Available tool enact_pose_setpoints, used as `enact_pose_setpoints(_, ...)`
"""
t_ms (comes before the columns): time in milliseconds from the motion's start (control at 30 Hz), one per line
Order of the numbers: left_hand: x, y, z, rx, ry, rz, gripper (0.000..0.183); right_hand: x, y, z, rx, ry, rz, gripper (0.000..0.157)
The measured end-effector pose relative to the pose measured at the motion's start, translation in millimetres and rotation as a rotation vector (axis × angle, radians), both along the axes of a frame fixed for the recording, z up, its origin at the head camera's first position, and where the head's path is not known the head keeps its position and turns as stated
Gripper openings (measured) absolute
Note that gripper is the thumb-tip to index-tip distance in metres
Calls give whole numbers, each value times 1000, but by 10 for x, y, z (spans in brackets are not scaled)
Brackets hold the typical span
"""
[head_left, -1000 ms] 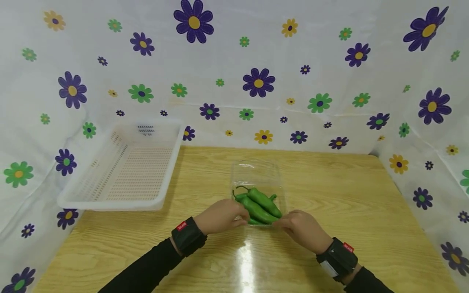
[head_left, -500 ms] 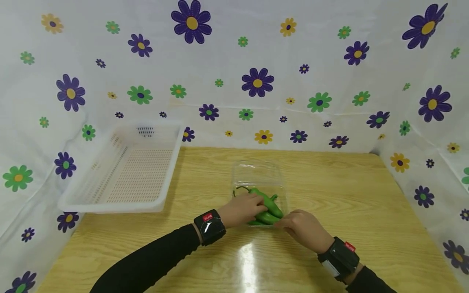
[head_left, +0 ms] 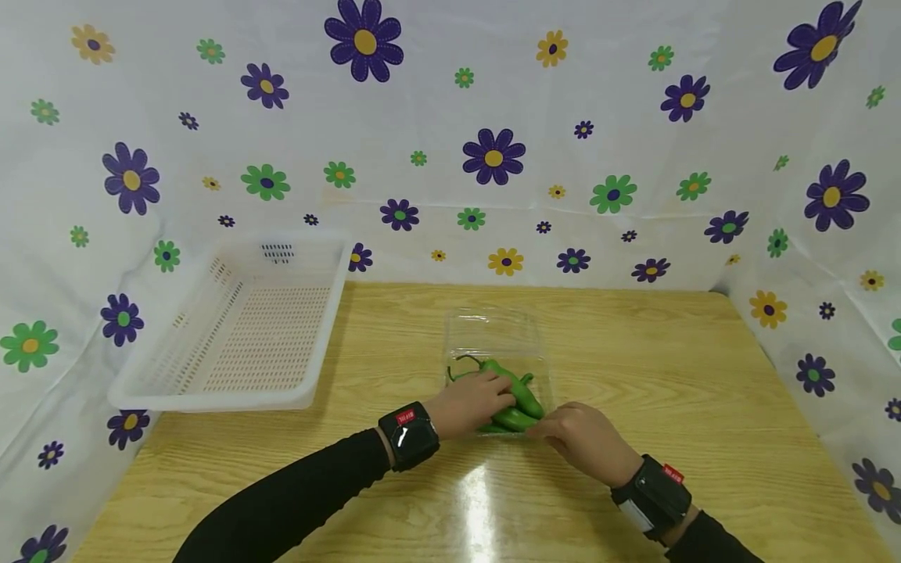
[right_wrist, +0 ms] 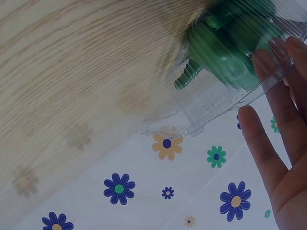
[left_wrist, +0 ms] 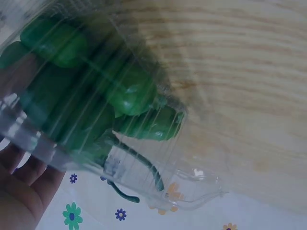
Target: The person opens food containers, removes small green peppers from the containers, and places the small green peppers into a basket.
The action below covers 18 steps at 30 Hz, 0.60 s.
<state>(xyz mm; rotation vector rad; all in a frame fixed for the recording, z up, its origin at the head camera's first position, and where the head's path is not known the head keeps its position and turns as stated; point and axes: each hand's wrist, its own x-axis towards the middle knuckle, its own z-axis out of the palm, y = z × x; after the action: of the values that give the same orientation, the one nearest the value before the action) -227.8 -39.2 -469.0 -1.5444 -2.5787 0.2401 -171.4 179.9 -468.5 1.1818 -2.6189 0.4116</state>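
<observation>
Several green peppers (head_left: 524, 400) lie in a clear plastic clamshell box (head_left: 540, 374), its lid (head_left: 489, 332) folded back toward the far side. My left hand (head_left: 470, 403) reaches over the near left rim, its fingers resting on the peppers. In the left wrist view, the near wall partly covers those fingertips, and the left hand (left_wrist: 24, 191) is cut off by the frame. At the near right corner my right hand (head_left: 580, 438) pinches the box edge. Its fingers (right_wrist: 283, 112) lie along the clear rim in the right wrist view.
A white perforated plastic basket (head_left: 310, 367) stands at the left of the wooden table (head_left: 647, 367). A white flower-print cloth (head_left: 422, 102) hangs behind the table and along both sides.
My left hand has moved right and inward from the box's near left edge onto the peppers, then stayed there. The right hand keeps its place at the corner.
</observation>
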Motion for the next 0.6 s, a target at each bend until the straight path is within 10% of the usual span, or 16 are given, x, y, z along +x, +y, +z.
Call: enact_pose_setpoints(600, -13, 96, 0, -43, -173, 47, 32, 9, 0, 29, 2, -3, 22, 28)
